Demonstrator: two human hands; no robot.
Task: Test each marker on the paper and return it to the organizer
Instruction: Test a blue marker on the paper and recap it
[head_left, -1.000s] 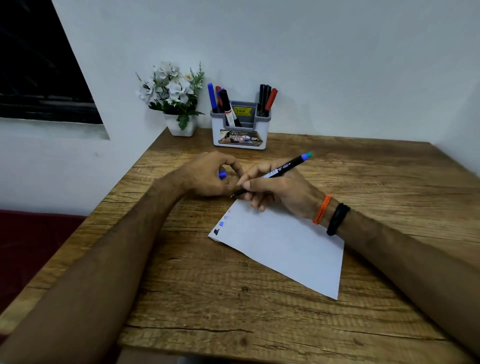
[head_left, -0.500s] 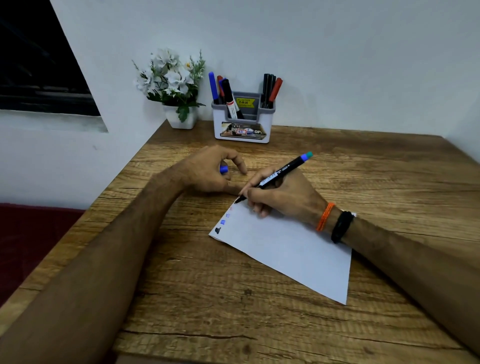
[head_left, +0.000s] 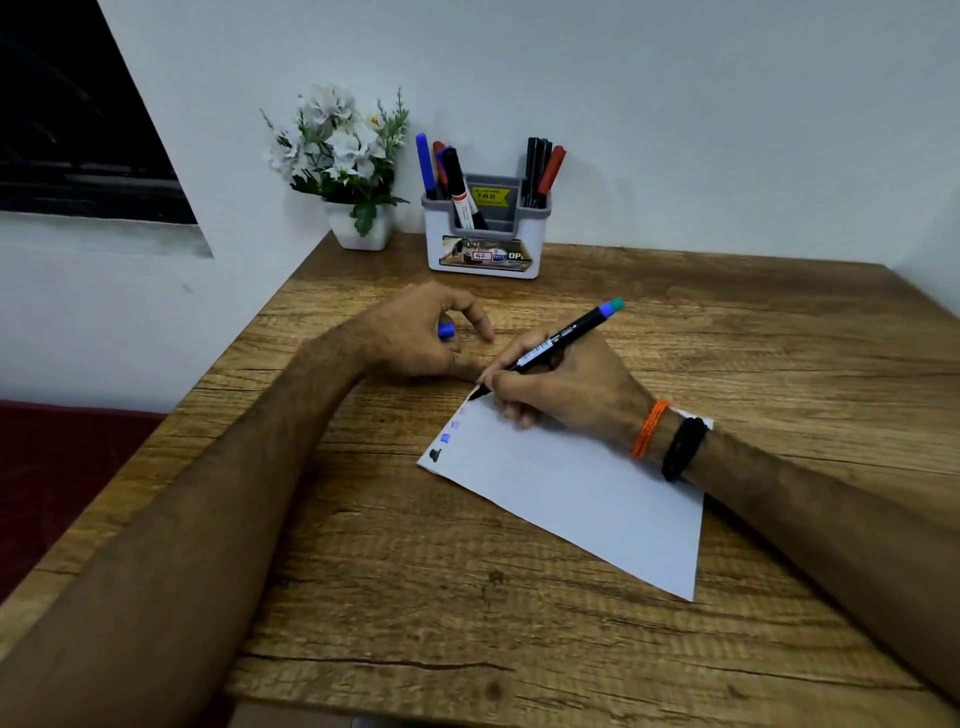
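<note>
Head view. Lettering on the white-and-grey plastic desk organizer (head_left: 487, 244) is only partly legible: a yellow price sticker reading "49.00", a front label with "42" handwritten in a red box, and "OP" cut short at the label's edge. Fine print on the barrel of the black slim marker with a blue-and-teal end (head_left: 550, 343) cannot be read. That marker is gripped in writing pose by the right hand (head_left: 566, 387), its tip touching the far left corner of the white paper sheet (head_left: 582, 499). Small black, blue and faint reddish test marks are seen along the sheet's left edge. A blue cap (head_left: 445, 330) is pinched in the curled left hand (head_left: 415, 332), mostly hidden. Blue, red and black markers stand in the organizer's outer compartments at the back of the wooden table (head_left: 415, 597).
</note>
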